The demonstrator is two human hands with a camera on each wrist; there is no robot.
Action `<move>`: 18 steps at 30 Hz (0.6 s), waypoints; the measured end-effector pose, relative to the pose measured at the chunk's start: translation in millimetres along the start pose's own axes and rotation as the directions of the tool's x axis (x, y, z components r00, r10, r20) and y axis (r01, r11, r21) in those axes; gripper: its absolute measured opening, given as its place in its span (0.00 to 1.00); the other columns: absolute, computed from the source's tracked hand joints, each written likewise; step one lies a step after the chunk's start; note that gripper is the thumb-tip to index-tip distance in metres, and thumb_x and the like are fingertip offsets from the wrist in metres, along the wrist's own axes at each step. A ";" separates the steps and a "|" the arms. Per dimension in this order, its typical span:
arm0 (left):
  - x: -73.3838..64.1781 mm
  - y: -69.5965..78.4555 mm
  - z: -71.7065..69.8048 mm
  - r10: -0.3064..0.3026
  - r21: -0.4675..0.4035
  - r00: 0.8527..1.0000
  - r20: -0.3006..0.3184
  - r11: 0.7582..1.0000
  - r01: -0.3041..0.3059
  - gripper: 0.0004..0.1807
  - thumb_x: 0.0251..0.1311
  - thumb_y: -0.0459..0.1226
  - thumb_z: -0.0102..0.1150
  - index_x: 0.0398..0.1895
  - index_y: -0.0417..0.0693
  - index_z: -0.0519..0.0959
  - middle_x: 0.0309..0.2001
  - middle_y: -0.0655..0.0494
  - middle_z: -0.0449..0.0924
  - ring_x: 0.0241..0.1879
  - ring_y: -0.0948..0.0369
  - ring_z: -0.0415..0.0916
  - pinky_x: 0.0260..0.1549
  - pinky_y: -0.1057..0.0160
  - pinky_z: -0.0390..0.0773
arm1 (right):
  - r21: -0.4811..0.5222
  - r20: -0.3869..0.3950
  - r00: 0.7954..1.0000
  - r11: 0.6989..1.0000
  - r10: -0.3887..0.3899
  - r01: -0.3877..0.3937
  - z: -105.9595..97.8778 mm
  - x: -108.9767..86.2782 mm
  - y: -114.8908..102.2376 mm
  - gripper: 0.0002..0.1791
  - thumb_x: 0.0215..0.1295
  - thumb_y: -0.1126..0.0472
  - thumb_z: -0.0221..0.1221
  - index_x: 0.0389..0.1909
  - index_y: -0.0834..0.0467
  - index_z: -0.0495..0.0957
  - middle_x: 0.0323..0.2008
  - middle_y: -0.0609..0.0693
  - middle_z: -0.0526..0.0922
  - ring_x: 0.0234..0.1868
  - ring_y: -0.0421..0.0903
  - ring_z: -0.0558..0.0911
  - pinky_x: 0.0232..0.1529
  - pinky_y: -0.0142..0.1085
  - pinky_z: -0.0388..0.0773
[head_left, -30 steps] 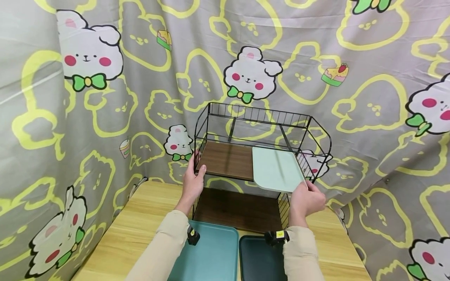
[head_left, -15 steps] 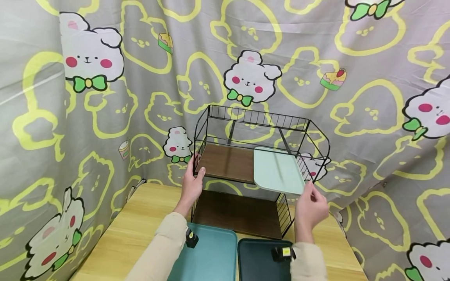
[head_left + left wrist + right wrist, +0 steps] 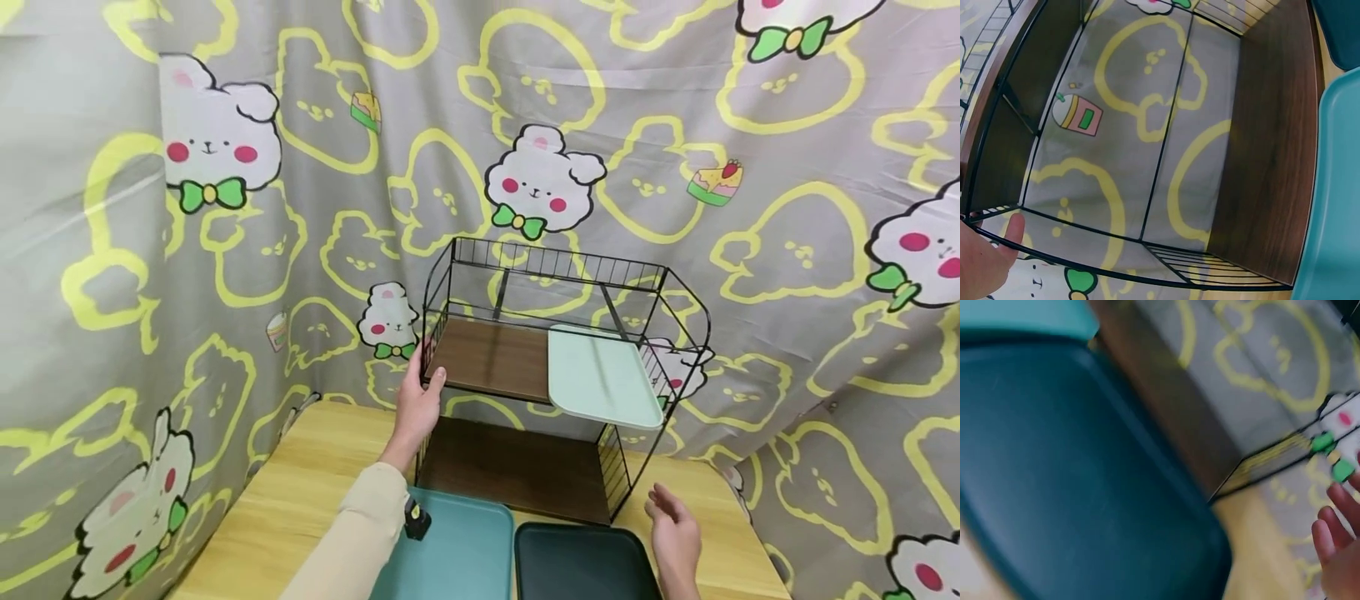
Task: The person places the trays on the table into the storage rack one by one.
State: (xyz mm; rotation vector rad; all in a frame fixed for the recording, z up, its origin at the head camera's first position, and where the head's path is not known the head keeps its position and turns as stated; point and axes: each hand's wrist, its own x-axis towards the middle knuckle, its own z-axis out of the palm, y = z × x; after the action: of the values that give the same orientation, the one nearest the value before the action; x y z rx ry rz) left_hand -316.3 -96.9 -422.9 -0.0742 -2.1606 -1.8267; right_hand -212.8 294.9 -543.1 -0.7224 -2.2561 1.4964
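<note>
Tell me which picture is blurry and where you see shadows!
Right wrist view: blurry, the dark tray soft at its edges; left wrist view: sharper, the teal tray easier to make out; head view: fairly crisp, with faint dark stripes, maybe shadows, on the upper shelf and pale tray.

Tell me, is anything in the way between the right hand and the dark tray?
Nothing visible: the right hand is beside the right edge of the dark tray. The rack stands behind that tray and the teal tray lies to its left, neither in between.
</note>
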 end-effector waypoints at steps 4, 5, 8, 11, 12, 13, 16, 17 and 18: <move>-4.1 -5.7 7.7 -0.005 -0.007 1.000 0.008 1.000 0.005 0.35 0.83 0.43 0.50 0.87 0.67 0.53 0.86 0.54 0.55 0.85 0.47 0.50 0.80 0.36 0.57 | -0.136 0.202 0.979 0.990 -0.019 0.047 -7.1 12.3 44.3 0.35 0.74 0.63 0.57 0.79 0.67 0.62 0.75 0.70 0.69 0.75 0.69 0.69 0.71 0.60 0.70; -4.2 -6.2 8.5 0.000 -0.009 1.000 0.006 1.000 0.000 0.34 0.83 0.43 0.50 0.87 0.67 0.53 0.85 0.54 0.56 0.85 0.47 0.50 0.81 0.37 0.56 | -0.162 0.237 0.971 0.985 -0.025 0.065 -7.6 15.6 53.2 0.37 0.73 0.63 0.58 0.80 0.67 0.60 0.76 0.70 0.67 0.76 0.70 0.67 0.73 0.62 0.69; -3.7 -5.8 7.9 0.016 -0.015 1.000 0.000 1.000 -0.016 0.34 0.83 0.43 0.49 0.87 0.67 0.53 0.85 0.54 0.56 0.85 0.47 0.50 0.81 0.36 0.56 | -0.195 0.320 0.946 0.974 -0.047 0.114 -6.3 24.5 70.6 0.42 0.70 0.62 0.63 0.81 0.68 0.57 0.76 0.71 0.66 0.77 0.72 0.67 0.72 0.59 0.73; -2.8 -4.4 4.7 0.018 -0.018 1.000 0.002 1.000 -0.018 0.34 0.83 0.43 0.49 0.87 0.67 0.52 0.86 0.54 0.56 0.85 0.47 0.50 0.80 0.36 0.56 | -0.198 0.353 0.934 0.970 -0.063 0.140 -2.6 31.0 78.5 0.44 0.66 0.62 0.68 0.79 0.70 0.61 0.73 0.71 0.71 0.73 0.71 0.72 0.60 0.43 0.84; -2.4 -4.1 3.5 0.017 -0.016 1.000 0.002 1.000 -0.017 0.34 0.83 0.43 0.49 0.87 0.67 0.52 0.86 0.54 0.55 0.85 0.47 0.50 0.80 0.36 0.57 | -0.196 0.361 0.930 0.970 -0.066 0.145 -1.7 32.7 79.9 0.43 0.65 0.62 0.69 0.78 0.70 0.63 0.71 0.71 0.73 0.72 0.71 0.74 0.57 0.38 0.85; -1.9 -3.6 2.4 0.016 -0.015 1.000 0.001 1.000 -0.016 0.34 0.83 0.42 0.49 0.87 0.67 0.52 0.86 0.54 0.55 0.85 0.47 0.50 0.80 0.36 0.57 | -0.193 0.367 0.928 0.971 -0.065 0.144 -0.3 34.1 80.5 0.42 0.65 0.62 0.70 0.77 0.71 0.65 0.70 0.71 0.74 0.71 0.71 0.76 0.53 0.34 0.85; -0.6 -2.4 0.1 0.018 -0.009 1.000 0.002 1.000 -0.018 0.35 0.83 0.42 0.50 0.87 0.67 0.52 0.86 0.54 0.54 0.85 0.47 0.50 0.79 0.35 0.58 | -0.210 0.374 0.925 0.966 -0.062 0.149 1.6 38.7 83.6 0.41 0.63 0.60 0.72 0.73 0.72 0.70 0.67 0.70 0.79 0.68 0.70 0.79 0.50 0.32 0.83; -0.2 -1.9 -0.3 0.019 -0.006 1.000 0.004 1.000 -0.019 0.35 0.83 0.43 0.49 0.87 0.67 0.52 0.86 0.54 0.54 0.85 0.47 0.50 0.79 0.35 0.59 | -0.217 0.374 0.926 0.965 -0.057 0.147 2.1 39.7 84.1 0.40 0.63 0.60 0.72 0.73 0.71 0.70 0.66 0.69 0.80 0.68 0.69 0.79 0.51 0.31 0.83; 0.2 -1.4 -0.4 0.021 -0.003 1.000 0.005 1.000 -0.021 0.35 0.83 0.43 0.50 0.87 0.67 0.52 0.86 0.54 0.53 0.85 0.47 0.49 0.79 0.35 0.59 | -0.217 0.375 0.925 0.965 -0.056 0.147 2.2 40.6 84.4 0.40 0.63 0.60 0.72 0.73 0.71 0.71 0.65 0.68 0.81 0.68 0.68 0.80 0.51 0.30 0.82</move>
State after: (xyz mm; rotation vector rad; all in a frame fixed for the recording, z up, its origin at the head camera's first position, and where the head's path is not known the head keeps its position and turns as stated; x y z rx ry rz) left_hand -316.8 -97.6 -424.1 -0.1016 -2.1524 -1.8207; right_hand -227.9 343.6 -621.8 -0.4005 -2.7453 1.4164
